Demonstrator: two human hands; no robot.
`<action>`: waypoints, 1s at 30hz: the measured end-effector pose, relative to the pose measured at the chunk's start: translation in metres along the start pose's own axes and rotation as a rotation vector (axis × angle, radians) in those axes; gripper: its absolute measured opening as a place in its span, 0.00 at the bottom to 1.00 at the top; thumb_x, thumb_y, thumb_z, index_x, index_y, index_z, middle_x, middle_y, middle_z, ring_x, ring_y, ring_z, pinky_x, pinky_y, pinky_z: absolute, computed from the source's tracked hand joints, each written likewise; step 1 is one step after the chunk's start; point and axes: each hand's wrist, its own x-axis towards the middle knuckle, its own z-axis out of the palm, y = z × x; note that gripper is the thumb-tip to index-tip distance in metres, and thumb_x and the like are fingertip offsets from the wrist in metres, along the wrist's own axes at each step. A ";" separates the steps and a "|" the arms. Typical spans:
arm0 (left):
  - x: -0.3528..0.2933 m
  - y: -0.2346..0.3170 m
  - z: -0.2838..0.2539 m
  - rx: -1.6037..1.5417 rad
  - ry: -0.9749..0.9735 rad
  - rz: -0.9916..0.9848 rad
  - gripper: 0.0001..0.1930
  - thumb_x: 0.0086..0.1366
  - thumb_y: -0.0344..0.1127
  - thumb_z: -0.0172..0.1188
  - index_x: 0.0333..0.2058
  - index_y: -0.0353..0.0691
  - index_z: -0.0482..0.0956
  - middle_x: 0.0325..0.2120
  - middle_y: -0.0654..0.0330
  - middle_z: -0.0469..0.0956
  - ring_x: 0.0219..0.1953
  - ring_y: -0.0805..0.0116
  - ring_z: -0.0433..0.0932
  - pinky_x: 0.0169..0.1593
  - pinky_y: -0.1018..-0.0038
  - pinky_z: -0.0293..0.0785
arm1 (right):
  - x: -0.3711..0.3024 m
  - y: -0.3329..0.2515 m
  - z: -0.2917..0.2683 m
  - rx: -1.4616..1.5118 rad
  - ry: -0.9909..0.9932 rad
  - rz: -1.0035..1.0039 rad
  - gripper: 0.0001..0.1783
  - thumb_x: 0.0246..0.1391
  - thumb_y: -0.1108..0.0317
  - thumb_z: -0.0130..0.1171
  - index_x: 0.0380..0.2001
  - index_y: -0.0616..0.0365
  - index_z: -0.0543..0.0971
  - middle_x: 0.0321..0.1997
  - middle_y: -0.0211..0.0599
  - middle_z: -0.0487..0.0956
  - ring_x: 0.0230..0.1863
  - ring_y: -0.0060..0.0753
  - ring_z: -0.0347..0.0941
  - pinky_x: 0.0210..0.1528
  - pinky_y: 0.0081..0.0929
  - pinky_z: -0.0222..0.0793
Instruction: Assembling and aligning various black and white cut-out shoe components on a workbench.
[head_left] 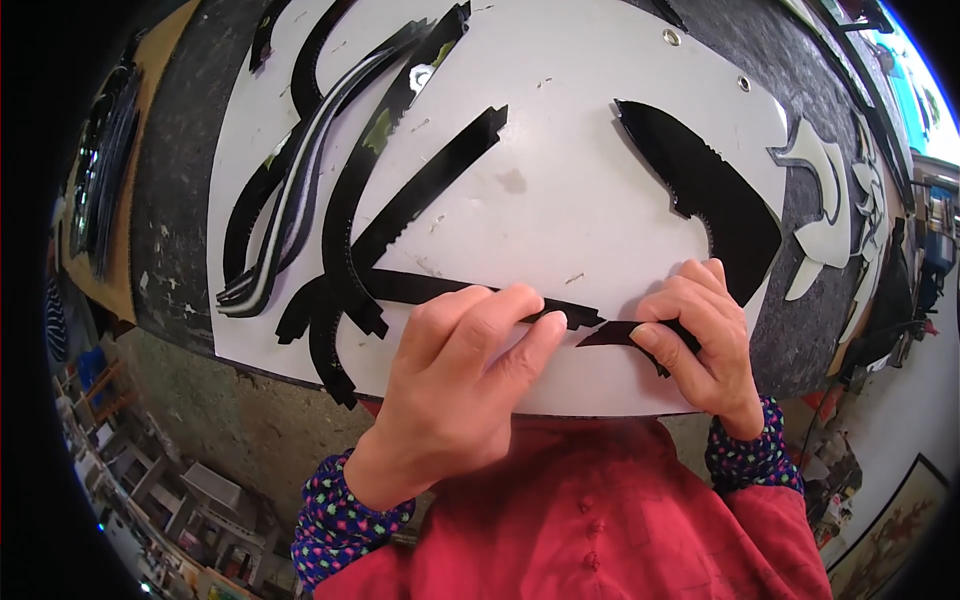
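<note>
Both hands work near the bottom centre of the head view, over a white sheet [560, 235] spread on a dark grey table [175, 170]. Left of the middle, the left hand [455, 375] has its fingertips and thumb closed about a narrow black strip [415, 288], near the strip's right end; whether it pinches firmly or only presses cannot be told. This strip lies almost level across the lower middle of the sheet, its notched right end just beside the tip of a pointed dark piece [608, 333]. To the right, the right hand [700, 340] grasps that piece between its thumb and bent fingers. Its knuckles cover the lower end of a broad curved black panel [735, 205] with a toothed inner edge, so whether panel and pointed piece are joined is hidden.

A straight black strip [435, 180] slants upward left of centre, beside a long curved black strip [345, 230]. Farther left lies a bundle of grey and black curved strips [298, 190]. Metal eyelets [672, 38] show at the sheet's upper right. Pale curved cut-outs [830, 190] rest at the right of the frame, and glossy dark strips [105, 170] are piled on a brown board [155, 75] at the upper left.
</note>
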 end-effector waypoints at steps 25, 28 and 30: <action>0.025 0.017 0.000 -0.288 -0.173 -0.195 0.09 0.62 0.23 0.62 0.41 0.33 0.78 0.30 0.56 0.77 0.31 0.58 0.77 0.35 0.68 0.76 | -0.006 0.014 0.012 0.027 0.178 -0.206 0.09 0.45 0.70 0.71 0.30 0.55 0.79 0.23 0.29 0.73 0.26 0.32 0.66 0.36 0.30 0.57; 0.027 0.016 -0.001 -0.243 -0.184 -0.163 0.08 0.61 0.24 0.62 0.40 0.34 0.78 0.30 0.58 0.77 0.31 0.60 0.76 0.34 0.68 0.77 | -0.006 0.014 0.013 0.024 0.181 -0.210 0.09 0.45 0.70 0.71 0.29 0.55 0.79 0.23 0.29 0.73 0.26 0.32 0.66 0.35 0.30 0.57; 0.029 0.016 -0.001 -0.215 -0.191 -0.143 0.08 0.60 0.24 0.62 0.39 0.34 0.78 0.29 0.59 0.76 0.31 0.61 0.76 0.34 0.69 0.77 | -0.006 0.014 0.013 0.022 0.183 -0.210 0.09 0.45 0.70 0.71 0.29 0.55 0.79 0.23 0.28 0.73 0.26 0.32 0.66 0.35 0.30 0.56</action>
